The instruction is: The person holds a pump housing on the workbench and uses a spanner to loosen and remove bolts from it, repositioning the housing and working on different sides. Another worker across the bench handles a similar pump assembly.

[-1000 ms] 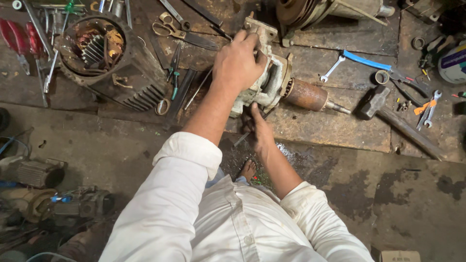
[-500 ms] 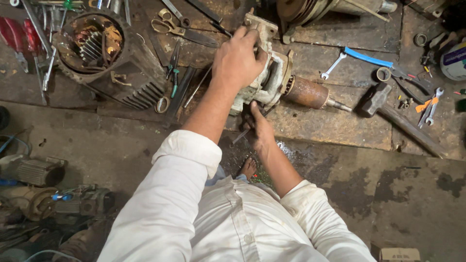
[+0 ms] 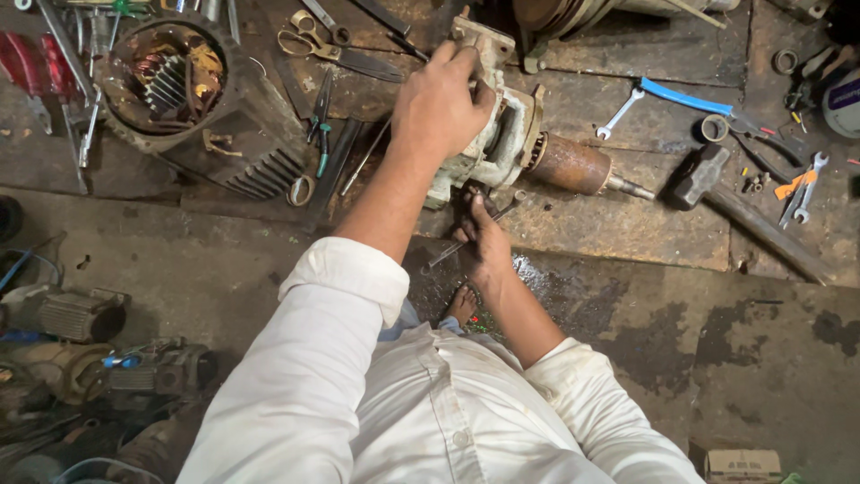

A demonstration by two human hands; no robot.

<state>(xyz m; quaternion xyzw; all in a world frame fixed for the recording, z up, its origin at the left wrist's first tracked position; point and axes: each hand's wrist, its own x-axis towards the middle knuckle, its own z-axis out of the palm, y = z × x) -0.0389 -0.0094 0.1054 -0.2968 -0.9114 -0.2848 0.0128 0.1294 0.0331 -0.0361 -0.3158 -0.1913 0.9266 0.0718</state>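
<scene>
A grimy metal motor housing (image 3: 502,143) with a rusty rotor (image 3: 569,163) and shaft sticking out to the right lies on the wooden work platform (image 3: 627,224). My left hand (image 3: 439,103) presses down on top of the housing and grips its upper edge. My right hand (image 3: 484,237) is below the housing, at its near side, closed around a thin metal tool (image 3: 461,242) whose tip points at the housing's base. Both arms wear white sleeves.
A motor stator with copper windings (image 3: 170,81) sits at the left. Scissors (image 3: 331,45), pliers (image 3: 321,121), red-handled screwdrivers (image 3: 40,72), a spanner (image 3: 618,115), a blue-handled tool (image 3: 685,97), a hammer (image 3: 708,175) and more wrenches (image 3: 806,184) lie around. Old motors (image 3: 81,314) stand on the floor at lower left.
My left hand stays clamped on the housing. My right hand has shifted slightly upward with the thin tool, closer to the housing's base.
</scene>
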